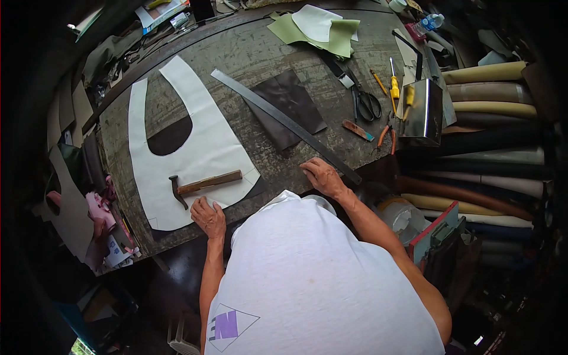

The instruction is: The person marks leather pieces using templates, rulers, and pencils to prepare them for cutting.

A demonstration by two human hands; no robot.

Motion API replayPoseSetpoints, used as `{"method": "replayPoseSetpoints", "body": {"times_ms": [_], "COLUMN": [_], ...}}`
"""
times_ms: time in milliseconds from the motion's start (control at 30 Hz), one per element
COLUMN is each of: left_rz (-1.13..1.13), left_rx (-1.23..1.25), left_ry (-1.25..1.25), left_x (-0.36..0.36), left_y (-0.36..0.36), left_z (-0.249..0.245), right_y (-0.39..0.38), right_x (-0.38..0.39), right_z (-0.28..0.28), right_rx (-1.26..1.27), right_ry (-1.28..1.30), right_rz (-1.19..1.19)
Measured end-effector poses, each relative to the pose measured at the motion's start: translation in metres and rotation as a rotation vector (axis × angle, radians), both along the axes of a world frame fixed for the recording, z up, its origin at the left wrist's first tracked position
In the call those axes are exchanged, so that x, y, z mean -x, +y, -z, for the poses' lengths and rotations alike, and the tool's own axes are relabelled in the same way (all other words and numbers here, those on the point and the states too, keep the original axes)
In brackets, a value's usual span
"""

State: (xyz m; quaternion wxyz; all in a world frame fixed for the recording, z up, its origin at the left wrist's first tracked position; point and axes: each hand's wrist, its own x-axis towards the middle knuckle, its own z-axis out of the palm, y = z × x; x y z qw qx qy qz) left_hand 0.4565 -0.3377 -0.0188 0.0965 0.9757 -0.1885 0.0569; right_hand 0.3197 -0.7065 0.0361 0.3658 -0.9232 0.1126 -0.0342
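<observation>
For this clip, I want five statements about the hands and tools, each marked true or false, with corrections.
1. The hammer lies on the white piece. True.
2. The ruler crosses the dark piece. True.
3. The left hand grips the ruler. False: it is beside the hammer.
4. The right hand holds the hammer. False: it is at the table's near edge.
5. The screwdriver has a yellow handle. True.

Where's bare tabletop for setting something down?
Roomiest: tabletop between the ruler's far end and the green sheet. Narrower: the strip between the white panel and dark sheet. Crowded: right side, with scissors, pliers, metal box.
</observation>
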Motion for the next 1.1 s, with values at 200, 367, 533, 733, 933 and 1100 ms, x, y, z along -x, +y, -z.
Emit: {"method": "replayPoseSetpoints", "body": {"times_ms": [200,367,533,733,933,1100], "left_rz": [-0.033,-0.053,-0.058,-0.073,-0.086,-0.086], "left_rx": [-0.012,-0.011,-0.015,-0.025,-0.028,-0.016], "left_ry": [0.011,0.023,0.022,0.012,0.012,0.013], "left_x": [0.001,0.001,0.001,0.003,0.006,0.007], "left_y": [-0.004,-0.006,-0.008,-0.009,-0.013,-0.014], "left_z": [-0.001,-0.002,-0.002,0.001,0.000,0.000], "right_y": [-0.071,-0.121,-0.147,-0.168,-0.175,-0.177], "right_x": [0.031,0.055,0.060,0.060,0.048,0.042], "right_z": [-0.010,0.009,0.011,0.021,0.018,0.020], "right_rx": [0.034,0.155,0.209,0.241,0.218,0.277], "right_ry": [0.022,0.032,0.088,0.167,0.201,0.250], "right_rz": [0.308,0.427,0.426,0.405,0.417,0.400]}}
